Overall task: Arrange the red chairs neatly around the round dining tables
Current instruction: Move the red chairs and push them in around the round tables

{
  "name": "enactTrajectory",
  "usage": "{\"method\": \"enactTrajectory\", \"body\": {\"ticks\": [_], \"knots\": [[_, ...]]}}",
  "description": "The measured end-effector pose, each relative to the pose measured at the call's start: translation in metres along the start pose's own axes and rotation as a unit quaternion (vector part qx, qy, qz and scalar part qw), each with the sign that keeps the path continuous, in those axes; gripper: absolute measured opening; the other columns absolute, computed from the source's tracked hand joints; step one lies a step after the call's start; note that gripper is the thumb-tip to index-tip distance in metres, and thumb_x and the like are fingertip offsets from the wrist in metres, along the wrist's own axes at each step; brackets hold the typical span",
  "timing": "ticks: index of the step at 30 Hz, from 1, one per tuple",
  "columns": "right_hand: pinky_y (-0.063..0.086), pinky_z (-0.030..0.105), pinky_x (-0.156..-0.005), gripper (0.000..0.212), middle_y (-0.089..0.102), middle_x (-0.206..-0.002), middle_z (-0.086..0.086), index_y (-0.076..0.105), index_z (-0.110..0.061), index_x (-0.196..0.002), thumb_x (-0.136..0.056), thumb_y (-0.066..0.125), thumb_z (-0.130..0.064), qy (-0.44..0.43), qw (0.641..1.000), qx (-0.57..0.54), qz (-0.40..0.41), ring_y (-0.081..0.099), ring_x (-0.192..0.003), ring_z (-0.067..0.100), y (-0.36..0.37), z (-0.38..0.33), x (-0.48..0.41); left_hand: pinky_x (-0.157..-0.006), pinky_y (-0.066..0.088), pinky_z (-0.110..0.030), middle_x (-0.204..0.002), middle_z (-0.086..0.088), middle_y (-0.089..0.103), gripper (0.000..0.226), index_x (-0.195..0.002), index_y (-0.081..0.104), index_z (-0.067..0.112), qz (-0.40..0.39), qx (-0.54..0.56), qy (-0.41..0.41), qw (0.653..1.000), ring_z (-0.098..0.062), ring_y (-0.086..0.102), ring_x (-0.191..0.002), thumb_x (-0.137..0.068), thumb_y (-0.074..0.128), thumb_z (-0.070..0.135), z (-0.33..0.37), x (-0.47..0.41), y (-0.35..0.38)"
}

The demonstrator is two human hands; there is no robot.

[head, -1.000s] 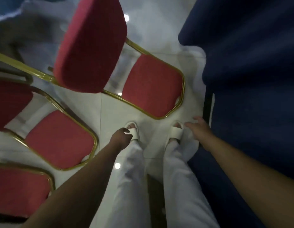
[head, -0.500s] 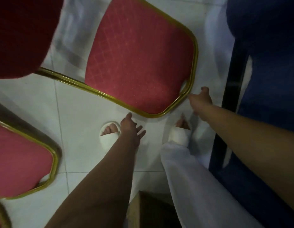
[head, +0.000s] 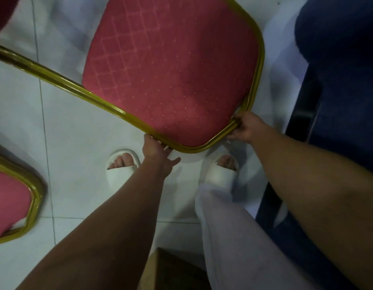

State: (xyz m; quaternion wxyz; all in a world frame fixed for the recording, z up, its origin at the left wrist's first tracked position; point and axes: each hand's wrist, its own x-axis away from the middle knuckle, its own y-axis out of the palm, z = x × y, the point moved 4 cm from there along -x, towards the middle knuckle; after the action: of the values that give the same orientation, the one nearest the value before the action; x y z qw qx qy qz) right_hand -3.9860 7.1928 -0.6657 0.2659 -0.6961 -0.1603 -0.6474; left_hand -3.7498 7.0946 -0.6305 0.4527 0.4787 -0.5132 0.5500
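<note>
A red padded chair point(head: 171, 76) with a gold metal frame fills the upper middle, seen from above, its seat edge just in front of my feet. My right hand point(head: 247, 127) grips the gold frame at the seat's right corner, fingers curled round the tube. My left hand point(head: 157, 152) reaches under the frame's front edge with its fingers spread; whether they curl round the tube is hidden. A second red chair point(head: 10, 197) shows its seat corner at the left edge.
A dark blue tablecloth point(head: 344, 70) hangs down the right side, close to the chair's right edge. My feet in white slippers point(head: 122, 166) stand on white floor tiles point(head: 77, 143). A brown box-like thing point(head: 173, 271) sits at the bottom between my legs.
I have leaned closer to the chair. My right hand went from hovering at the seat corner to gripping the frame, and my left hand rose from above my foot to the front edge.
</note>
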Motion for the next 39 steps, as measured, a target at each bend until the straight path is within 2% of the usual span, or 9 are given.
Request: {"method": "enactTrajectory", "body": {"ticks": [4,7,11,14,18,26,33,36,39], "knots": [[0.060,0.046,-0.070,0.023,0.066,-0.095,0.013,0.058,-0.011,-0.114,-0.095,0.045,-0.005,-0.017,0.999,-0.046,0.020,0.067,-0.085,0.027,0.001,0.014,0.015,-0.094,0.046,-0.062,-0.128,-0.004,0.056,0.049,-0.126,0.049,0.029,0.012,0.020,0.038,0.999,-0.030,0.056,-0.113,-0.095,0.029,0.061,-0.011,0.022,0.000],[0.059,0.049,-0.075,0.023,0.058,-0.082,0.011,0.056,-0.011,-0.100,-0.086,0.044,0.002,-0.020,0.998,-0.057,-0.001,0.061,-0.077,0.026,-0.012,0.028,0.059,-0.085,0.054,-0.058,-0.133,0.000,0.051,0.044,-0.132,0.042,0.032,0.032,-0.052,0.090,0.994,-0.026,0.055,-0.114,-0.094,0.044,0.055,-0.021,0.068,-0.009],[0.059,0.041,-0.059,0.017,0.052,-0.071,0.006,0.050,-0.013,-0.073,-0.080,0.048,0.003,-0.026,0.997,-0.076,0.000,0.058,-0.072,0.024,-0.038,0.037,0.158,-0.077,0.058,-0.052,-0.131,0.002,0.053,0.029,-0.118,0.045,0.049,0.003,-0.089,0.095,0.991,-0.026,0.056,-0.115,-0.092,0.056,0.045,-0.023,0.158,-0.028],[0.056,0.037,-0.062,0.019,0.045,-0.065,0.008,0.049,-0.013,-0.067,-0.077,0.051,0.003,-0.036,0.998,-0.060,0.002,0.054,-0.060,0.019,-0.060,0.047,0.255,-0.077,0.058,-0.051,-0.134,-0.001,0.053,0.041,-0.134,0.040,0.040,-0.001,-0.112,0.093,0.989,-0.030,0.056,-0.116,-0.095,0.051,0.048,-0.029,0.232,-0.056],[0.058,0.036,-0.057,0.023,0.059,-0.060,0.007,0.064,-0.012,-0.062,-0.082,0.057,-0.002,-0.071,0.995,-0.026,-0.062,0.065,-0.058,0.019,-0.073,0.046,0.404,-0.060,0.058,-0.036,-0.123,-0.004,0.059,0.034,-0.129,0.043,0.029,-0.025,-0.151,0.106,0.982,-0.028,0.064,-0.100,-0.098,0.048,0.044,-0.019,0.344,-0.088],[0.056,0.055,-0.087,0.021,0.056,-0.070,0.003,0.058,-0.019,-0.072,-0.089,0.067,-0.026,-0.125,0.973,0.027,-0.190,0.060,-0.079,0.019,-0.043,0.018,0.648,-0.053,0.058,-0.037,-0.093,-0.010,0.060,0.028,-0.107,0.056,0.014,-0.056,-0.193,0.084,0.976,-0.025,0.062,-0.080,-0.101,0.048,0.040,0.052,0.533,-0.141],[0.054,0.055,-0.092,0.014,0.068,-0.103,0.001,0.072,-0.030,-0.092,-0.080,0.072,-0.037,-0.242,0.910,0.134,-0.308,0.067,-0.108,0.023,0.035,0.039,0.793,-0.042,0.050,-0.024,-0.058,-0.002,0.062,0.035,-0.089,0.060,0.012,-0.013,-0.249,0.212,0.945,-0.015,0.061,-0.049,-0.099,0.049,0.044,0.134,0.616,-0.226],[0.057,0.046,-0.087,0.025,0.070,-0.113,0.001,0.073,-0.031,-0.103,-0.079,0.073,-0.036,-0.275,0.886,0.180,-0.328,0.069,-0.108,0.020,0.061,0.045,0.826,-0.042,0.051,-0.028,-0.086,-0.007,0.067,0.033,-0.094,0.063,0.016,-0.050,-0.208,0.221,0.952,-0.021,0.068,-0.076,-0.097,0.050,0.046,0.158,0.639,-0.261],[0.057,0.036,-0.078,0.011,0.070,-0.111,0.006,0.073,-0.029,-0.096,-0.090,0.065,-0.024,-0.379,0.878,0.187,-0.224,0.071,-0.099,0.019,0.081,0.032,0.847,-0.054,0.057,-0.039,-0.111,-0.008,0.060,0.039,-0.109,0.062,0.018,-0.042,-0.133,0.274,0.952,-0.029,0.062,-0.102,-0.095,0.047,0.051,0.185,0.654,-0.281]]}}
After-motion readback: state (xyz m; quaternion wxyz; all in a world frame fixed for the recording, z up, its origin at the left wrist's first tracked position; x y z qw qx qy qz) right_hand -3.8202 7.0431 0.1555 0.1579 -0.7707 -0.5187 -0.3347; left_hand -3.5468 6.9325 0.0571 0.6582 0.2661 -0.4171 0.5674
